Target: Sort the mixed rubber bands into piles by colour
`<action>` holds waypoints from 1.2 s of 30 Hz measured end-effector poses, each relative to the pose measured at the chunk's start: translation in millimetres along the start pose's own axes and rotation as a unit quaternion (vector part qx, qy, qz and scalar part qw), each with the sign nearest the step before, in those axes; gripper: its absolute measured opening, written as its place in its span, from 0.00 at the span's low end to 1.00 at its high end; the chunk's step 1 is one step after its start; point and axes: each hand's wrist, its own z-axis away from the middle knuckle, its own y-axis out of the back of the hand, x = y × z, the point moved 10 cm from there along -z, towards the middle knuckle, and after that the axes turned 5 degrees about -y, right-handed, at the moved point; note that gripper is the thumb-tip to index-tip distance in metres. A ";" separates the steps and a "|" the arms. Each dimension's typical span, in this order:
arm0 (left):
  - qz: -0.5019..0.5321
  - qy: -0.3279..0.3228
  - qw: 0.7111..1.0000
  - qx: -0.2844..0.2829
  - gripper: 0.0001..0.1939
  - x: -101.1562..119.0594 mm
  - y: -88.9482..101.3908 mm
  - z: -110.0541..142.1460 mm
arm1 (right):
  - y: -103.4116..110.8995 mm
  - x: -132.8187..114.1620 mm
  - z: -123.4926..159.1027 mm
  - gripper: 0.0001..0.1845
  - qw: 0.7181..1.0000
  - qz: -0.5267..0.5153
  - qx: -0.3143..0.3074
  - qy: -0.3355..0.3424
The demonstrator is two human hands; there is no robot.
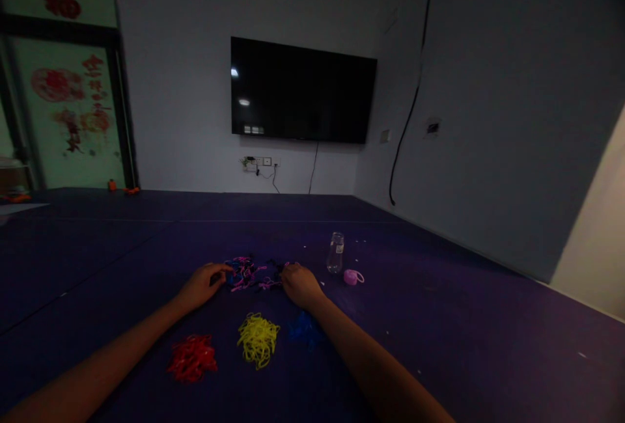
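A loose heap of mixed pink, blue and black rubber bands lies on the dark purple surface. At its left edge is my left hand, its thumb and forefinger curved close together on the bands. My right hand is at the right side of the heap, knuckles up and fingers curled down over dark and pink bands; its fingertips are hidden. Nearer to me lie a pile of yellow rubber bands, a pile of red rubber bands and, beside my right forearm, a dim blue pile.
Beyond my right hand a clear bottle stands upright without its lid. A pink lid with a loop rests beside it. Small white scraps dot the surface. A black television hangs on the far wall, and a cable dangles at the right.
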 end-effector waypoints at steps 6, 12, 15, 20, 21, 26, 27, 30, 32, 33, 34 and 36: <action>0.020 0.014 1.000 0.008 0.14 -2.7 0.8 -0.9 | -1.0 0.8 0.2 0.15 1.000 -0.008 -0.002 -0.003; 0.023 -0.022 0.999 -0.032 0.16 0.0 -11.1 -1.6 | -1.6 1.3 -1.0 0.16 1.000 -0.016 -0.004 -0.005; 0.015 -0.042 0.998 -0.041 0.17 2.1 -14.8 -1.0 | -0.9 0.4 -1.1 0.16 1.000 -0.012 -0.001 -0.001; -0.006 -0.058 0.997 -0.042 0.19 2.1 -16.2 -0.3 | 0.5 -0.8 -0.2 0.15 1.000 -0.008 0.002 0.003; -0.007 -0.061 0.997 -0.043 0.19 2.3 -16.5 -0.3 | 0.9 -0.9 0.0 0.15 1.000 -0.009 0.003 0.004; -0.016 -0.067 0.997 -0.042 0.21 3.8 -16.5 -1.1 | 1.6 -2.0 0.1 0.16 1.000 -0.008 0.004 0.011; -0.020 -0.066 0.997 -0.041 0.21 4.3 -16.2 -1.2 | 1.5 -2.3 0.0 0.16 1.000 -0.007 0.004 0.013; -0.030 -0.064 0.997 -0.038 0.20 6.3 -14.7 -1.3 | 1.6 -2.0 -0.2 0.16 1.000 -0.007 0.005 0.012; -0.038 -0.063 0.997 -0.033 0.18 7.1 -13.1 -1.5 | 2.1 -1.9 0.0 0.16 1.000 -0.008 0.005 0.010; -0.043 -0.063 0.997 -0.029 0.17 7.3 -12.2 -1.6 | 2.4 -2.1 0.2 0.16 1.000 -0.008 0.005 0.011; -0.047 -0.063 0.997 -0.027 0.16 7.3 -11.5 -1.8 | 2.6 -2.2 0.5 0.16 1.000 -0.009 0.003 0.011; -0.053 -0.062 0.996 -0.028 0.16 7.2 -11.3 -2.1 | 2.5 -2.1 0.9 0.16 1.000 -0.012 -0.002 0.008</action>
